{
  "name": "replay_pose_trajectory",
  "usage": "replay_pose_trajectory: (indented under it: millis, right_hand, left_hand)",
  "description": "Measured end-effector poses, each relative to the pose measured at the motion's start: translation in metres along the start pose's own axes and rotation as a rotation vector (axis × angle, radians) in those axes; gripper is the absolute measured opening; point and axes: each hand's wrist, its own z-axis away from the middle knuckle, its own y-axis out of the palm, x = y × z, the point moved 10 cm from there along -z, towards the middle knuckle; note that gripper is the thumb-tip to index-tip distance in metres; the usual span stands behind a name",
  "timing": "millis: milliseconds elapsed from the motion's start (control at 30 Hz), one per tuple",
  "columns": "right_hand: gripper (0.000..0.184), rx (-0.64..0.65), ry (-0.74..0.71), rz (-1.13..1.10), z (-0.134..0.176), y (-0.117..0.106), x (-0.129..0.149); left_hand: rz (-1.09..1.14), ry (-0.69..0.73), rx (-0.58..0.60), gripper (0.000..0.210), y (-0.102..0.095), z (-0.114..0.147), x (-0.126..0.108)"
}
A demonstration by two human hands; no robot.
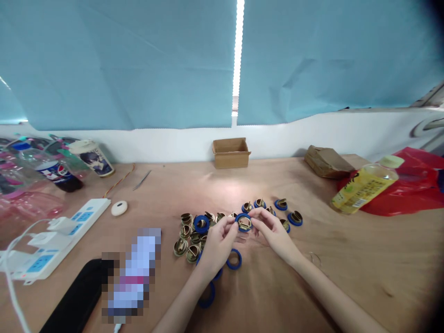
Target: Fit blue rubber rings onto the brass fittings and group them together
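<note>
Between the fingertips of both hands is a blue ring with a brass-coloured metal piece (pixel 244 224) set in it. My left hand (pixel 219 243) pinches its left edge. On its right edge, the fingers of my right hand (pixel 272 230) are closed. Several loose round brass-coloured metal pieces (pixel 181 246), each with a raised bar, lie left of and behind my left hand. Bare blue rings (pixel 234 259) lie near my left wrist, partly hidden by it. Past my right hand are several blue rings with metal pieces fitted (pixel 295 218).
A small open cardboard box (pixel 231 160) stands at the wall. To the left are a power strip (pixel 74 236), a phone (pixel 137 273), a black case (pixel 79 296), a cola bottle (pixel 58 173) and a cup (pixel 93 158). A yellow drink bottle (pixel 366 187) leans on a red bag (pixel 409 189) at right.
</note>
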Motion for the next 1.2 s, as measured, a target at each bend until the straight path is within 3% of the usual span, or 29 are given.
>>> replay_pose_trajectory:
  millis: [667,1200]
  right_hand:
    - [0.017,0.040,-0.080,0.212,0.0022,0.0028,0.0049]
    - [0.013,0.051,-0.083,0.186,0.0034,0.0055,0.0025]
  left_hand:
    - [0.203,-0.053,-0.028,0.038,-0.0011,-0.0017,0.0019]
    - [0.217,-0.053,-0.051,0.040,-0.0008,-0.0009,0.0014]
